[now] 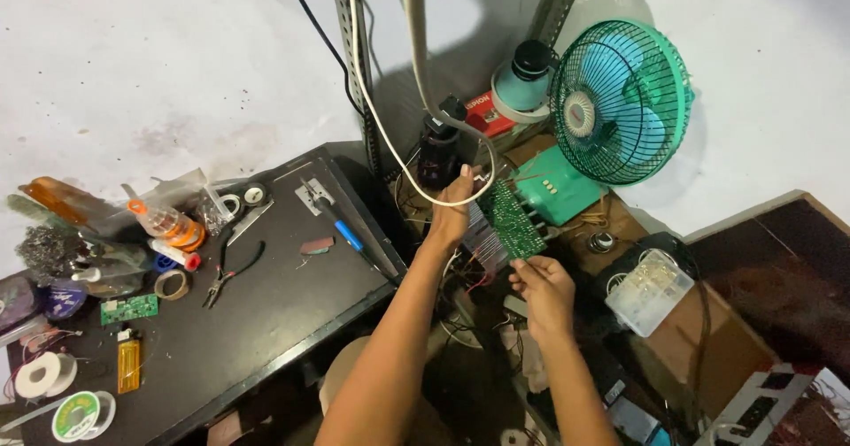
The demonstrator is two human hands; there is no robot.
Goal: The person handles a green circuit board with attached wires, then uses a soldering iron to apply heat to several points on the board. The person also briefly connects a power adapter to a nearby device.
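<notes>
Right hand (542, 288) pinches the lower edge of the green circuit board (512, 219), fingers closed on it. Left hand (453, 209) closed on the board's upper left edge, beside the white cable (416, 48). The board sits tilted in the air above tangled wires (469, 273). Judged risks: the wires snag or tear loose, or the board swings into the green fan (620, 101) just beyond.

I saw a cramped electronics repair workshop: a soldering iron (350, 234), pliers (228, 273), solder spools (75, 415) and a small circuit board (129, 309) cluttered the dark table (266, 322).
</notes>
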